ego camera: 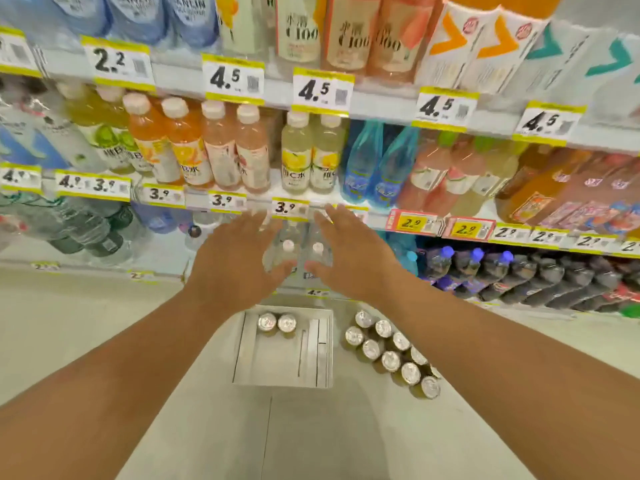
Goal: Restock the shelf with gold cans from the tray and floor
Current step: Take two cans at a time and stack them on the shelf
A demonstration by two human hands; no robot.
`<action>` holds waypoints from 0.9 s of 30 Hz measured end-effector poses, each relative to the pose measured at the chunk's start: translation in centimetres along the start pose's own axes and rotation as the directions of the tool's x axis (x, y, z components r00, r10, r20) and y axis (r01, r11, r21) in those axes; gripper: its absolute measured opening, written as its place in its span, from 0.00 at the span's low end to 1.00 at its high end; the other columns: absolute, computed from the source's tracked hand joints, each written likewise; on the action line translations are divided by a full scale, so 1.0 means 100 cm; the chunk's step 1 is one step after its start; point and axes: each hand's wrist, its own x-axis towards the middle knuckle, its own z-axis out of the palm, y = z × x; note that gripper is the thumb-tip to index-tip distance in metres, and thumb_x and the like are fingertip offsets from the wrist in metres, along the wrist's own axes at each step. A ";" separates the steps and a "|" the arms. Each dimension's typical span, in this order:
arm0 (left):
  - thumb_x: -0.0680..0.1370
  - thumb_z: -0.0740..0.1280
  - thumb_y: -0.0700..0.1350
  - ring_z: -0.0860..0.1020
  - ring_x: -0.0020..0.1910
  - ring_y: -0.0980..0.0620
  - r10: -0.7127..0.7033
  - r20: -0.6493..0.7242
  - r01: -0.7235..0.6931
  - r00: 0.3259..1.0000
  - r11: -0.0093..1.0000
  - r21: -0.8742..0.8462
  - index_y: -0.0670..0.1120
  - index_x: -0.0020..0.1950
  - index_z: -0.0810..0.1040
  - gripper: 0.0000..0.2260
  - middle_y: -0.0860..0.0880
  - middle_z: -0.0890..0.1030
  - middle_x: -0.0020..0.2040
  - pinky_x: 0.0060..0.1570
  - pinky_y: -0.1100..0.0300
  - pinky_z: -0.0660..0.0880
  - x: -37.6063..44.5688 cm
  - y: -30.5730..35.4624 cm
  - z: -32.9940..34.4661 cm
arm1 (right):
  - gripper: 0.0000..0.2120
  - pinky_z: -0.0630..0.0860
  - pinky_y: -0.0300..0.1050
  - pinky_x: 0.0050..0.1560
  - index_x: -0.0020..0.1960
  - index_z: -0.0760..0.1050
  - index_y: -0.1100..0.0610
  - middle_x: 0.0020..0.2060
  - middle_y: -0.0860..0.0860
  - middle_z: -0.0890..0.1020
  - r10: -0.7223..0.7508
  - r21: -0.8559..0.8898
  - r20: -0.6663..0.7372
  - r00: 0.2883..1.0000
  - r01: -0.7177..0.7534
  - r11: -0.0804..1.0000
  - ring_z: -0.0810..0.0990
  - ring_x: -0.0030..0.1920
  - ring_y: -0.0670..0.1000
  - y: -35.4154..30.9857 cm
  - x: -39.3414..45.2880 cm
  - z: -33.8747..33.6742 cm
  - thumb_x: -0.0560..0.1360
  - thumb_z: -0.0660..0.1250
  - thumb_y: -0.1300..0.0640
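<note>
Both my hands are empty, reaching toward the clear bottles on the shelf.

My left hand (239,261) and right hand (349,254) are spread wide, fingers straight, holding nothing, either side of two clear bottles (298,254) near the shelf's (346,102) front edge. Two gold cans (277,322) sit in the tray's (284,358) far left corner on the floor; more floor cans (394,358) run in a double row just right of the tray. I judge the risk is nudging a bottle off the edge onto the cans below.
</note>
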 end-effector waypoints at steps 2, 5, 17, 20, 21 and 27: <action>0.75 0.58 0.67 0.73 0.69 0.42 0.002 0.009 -0.002 1.000 1.000 -0.017 0.49 0.72 0.74 0.32 0.43 0.74 0.71 0.64 0.45 0.72 -0.010 -0.002 0.055 | 0.42 0.44 0.48 0.78 0.81 0.46 0.56 0.80 0.55 0.48 0.007 0.024 0.006 1.000 -0.007 1.000 0.45 0.80 0.54 0.005 0.007 0.058 0.78 0.59 0.36; 0.75 0.52 0.70 0.75 0.66 0.40 0.010 0.019 -0.009 1.000 0.999 -0.052 0.47 0.69 0.77 0.36 0.41 0.76 0.68 0.63 0.45 0.72 -0.023 -0.006 0.135 | 0.45 0.52 0.53 0.77 0.80 0.48 0.56 0.80 0.55 0.51 0.023 0.056 0.014 1.000 -0.023 0.998 0.48 0.79 0.55 0.011 0.018 0.144 0.76 0.62 0.33; 0.72 0.47 0.72 0.62 0.76 0.44 -0.072 0.097 0.075 0.993 0.997 -0.032 0.49 0.77 0.66 0.41 0.45 0.66 0.77 0.72 0.46 0.62 -0.042 -0.036 0.364 | 0.44 0.53 0.50 0.76 0.81 0.48 0.54 0.79 0.55 0.53 0.006 0.108 0.031 0.999 -0.010 0.994 0.49 0.79 0.54 0.024 0.050 0.370 0.75 0.65 0.36; 0.72 0.49 0.71 0.60 0.77 0.46 -0.093 0.128 0.099 0.987 0.994 -0.047 0.50 0.77 0.65 0.40 0.47 0.62 0.79 0.73 0.47 0.60 -0.048 -0.040 0.398 | 0.44 0.55 0.48 0.75 0.81 0.49 0.53 0.79 0.53 0.53 0.011 0.147 0.060 0.998 -0.019 0.989 0.49 0.79 0.52 0.025 0.053 0.403 0.75 0.66 0.37; 0.73 0.51 0.71 0.58 0.78 0.47 -0.100 0.158 0.110 0.982 0.993 -0.053 0.51 0.78 0.63 0.38 0.48 0.60 0.79 0.74 0.47 0.58 -0.050 -0.042 0.409 | 0.44 0.56 0.48 0.74 0.81 0.48 0.53 0.79 0.52 0.53 0.011 0.163 0.075 0.997 -0.023 0.986 0.49 0.79 0.52 0.025 0.053 0.411 0.75 0.66 0.37; 0.74 0.60 0.67 0.60 0.77 0.45 -0.087 0.079 0.092 0.993 0.993 -0.072 0.48 0.75 0.69 0.35 0.46 0.60 0.79 0.74 0.43 0.60 -0.055 -0.051 0.442 | 0.42 0.63 0.50 0.73 0.79 0.54 0.55 0.77 0.55 0.58 0.026 0.131 0.032 0.999 -0.031 0.991 0.54 0.77 0.55 0.024 0.051 0.442 0.75 0.68 0.39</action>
